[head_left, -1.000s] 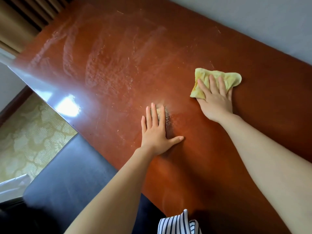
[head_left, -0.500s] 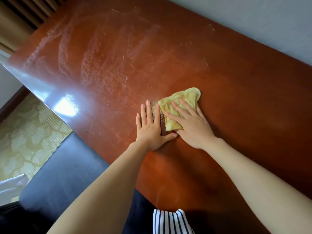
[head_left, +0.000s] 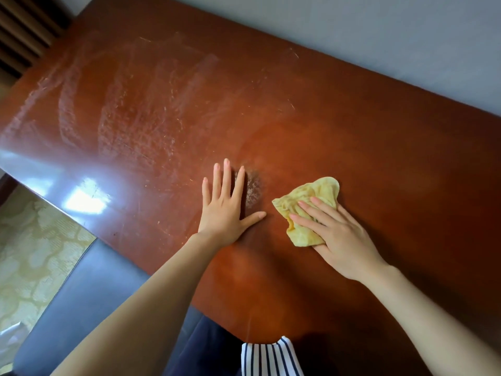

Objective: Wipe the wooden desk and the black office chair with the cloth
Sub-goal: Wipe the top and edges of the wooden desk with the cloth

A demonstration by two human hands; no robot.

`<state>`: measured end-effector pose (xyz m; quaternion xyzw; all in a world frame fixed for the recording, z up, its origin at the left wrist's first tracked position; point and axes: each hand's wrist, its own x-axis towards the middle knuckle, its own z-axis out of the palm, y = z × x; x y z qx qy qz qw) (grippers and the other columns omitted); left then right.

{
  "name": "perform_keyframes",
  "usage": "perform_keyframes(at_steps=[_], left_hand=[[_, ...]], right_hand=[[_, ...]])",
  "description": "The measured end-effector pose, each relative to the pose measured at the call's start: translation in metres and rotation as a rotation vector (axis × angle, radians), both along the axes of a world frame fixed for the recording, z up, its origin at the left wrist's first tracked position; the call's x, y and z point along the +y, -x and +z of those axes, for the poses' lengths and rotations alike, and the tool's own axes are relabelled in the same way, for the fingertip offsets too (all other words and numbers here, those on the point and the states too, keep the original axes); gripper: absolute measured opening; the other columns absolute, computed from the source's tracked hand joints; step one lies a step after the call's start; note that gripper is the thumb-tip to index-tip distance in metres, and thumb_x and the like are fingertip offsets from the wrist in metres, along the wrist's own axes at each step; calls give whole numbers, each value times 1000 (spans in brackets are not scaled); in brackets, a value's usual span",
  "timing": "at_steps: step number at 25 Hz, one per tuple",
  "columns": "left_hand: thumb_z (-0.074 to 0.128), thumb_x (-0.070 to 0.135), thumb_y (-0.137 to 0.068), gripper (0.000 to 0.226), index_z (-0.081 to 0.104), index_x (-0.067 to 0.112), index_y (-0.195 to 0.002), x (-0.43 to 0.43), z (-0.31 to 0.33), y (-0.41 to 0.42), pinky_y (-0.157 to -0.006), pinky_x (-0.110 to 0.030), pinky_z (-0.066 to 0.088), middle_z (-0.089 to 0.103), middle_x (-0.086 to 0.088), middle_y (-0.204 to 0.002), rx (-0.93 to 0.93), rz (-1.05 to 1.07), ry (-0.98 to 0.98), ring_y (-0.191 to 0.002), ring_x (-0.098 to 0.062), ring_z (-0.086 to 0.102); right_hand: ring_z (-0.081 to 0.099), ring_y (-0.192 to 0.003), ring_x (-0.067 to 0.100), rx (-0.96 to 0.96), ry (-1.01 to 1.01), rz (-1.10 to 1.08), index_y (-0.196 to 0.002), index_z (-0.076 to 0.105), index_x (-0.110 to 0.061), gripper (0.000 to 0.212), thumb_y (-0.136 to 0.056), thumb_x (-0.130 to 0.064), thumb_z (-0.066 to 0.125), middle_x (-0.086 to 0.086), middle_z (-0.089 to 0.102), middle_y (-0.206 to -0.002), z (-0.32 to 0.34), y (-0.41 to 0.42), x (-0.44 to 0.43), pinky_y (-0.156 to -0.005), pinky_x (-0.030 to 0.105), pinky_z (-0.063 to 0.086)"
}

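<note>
The desk-wiping step was in hand, and the chair looked not yet begun. The yellow cloth lay bunched on the wooden worktop, near its middle and toward the near edge. The right hand pressed it down with fingers fairly straight and slightly spread, rather than curling round it. The left hand rested flat on the bare wood just left of the cloth, apart from it, with fingers extended, thumb splayed and nothing in it.

A pale dusty patch sat between that hand's forefinger and the cloth. Broad streaky smears covered the far left part of the top, while the right part looked cleaner.

The next move probably called for sliding the cloth left over the patch, which meant lifting or shifting the left hand, then working across the smears. The black office chair stood at the near left, partly under the worktop's edge.
</note>
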<state>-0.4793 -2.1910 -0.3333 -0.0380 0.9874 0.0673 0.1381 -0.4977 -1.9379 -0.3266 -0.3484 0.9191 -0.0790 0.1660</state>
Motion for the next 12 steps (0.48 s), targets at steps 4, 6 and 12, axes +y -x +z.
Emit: perform_keyframes(at_steps=[4,6,12], left_hand=[[6,68,-85,82,-12,21,-150,8,1,32,-110,-35,-23,-29,-1,-150,65,-102,-42,-138,-20,-31],[6,63,-90,75,-9,20,-150,10,-2,49,-108,-29,-27,-26,1,-151,91,-135,-46,-139,-19,-29],[7,55,-97,61,-1,25,-150,12,-18,62,-117,-35,-14,-12,6,-156,179,-150,-73,-144,-14,-17]], right_hand=[[-12,-143,1,4,-80,-127,-144,1,-50,65,-92,-40,38,-24,-1,-153,0,19,12,-116,34,-1],[-14,-142,2,16,-91,-203,-144,-4,-49,62,-93,-43,32,-22,-3,-154,-2,41,14,-116,35,-2],[-10,-145,9,-18,-31,-384,-147,7,-45,54,-96,-48,23,-13,3,-158,-6,129,3,-117,45,2]])
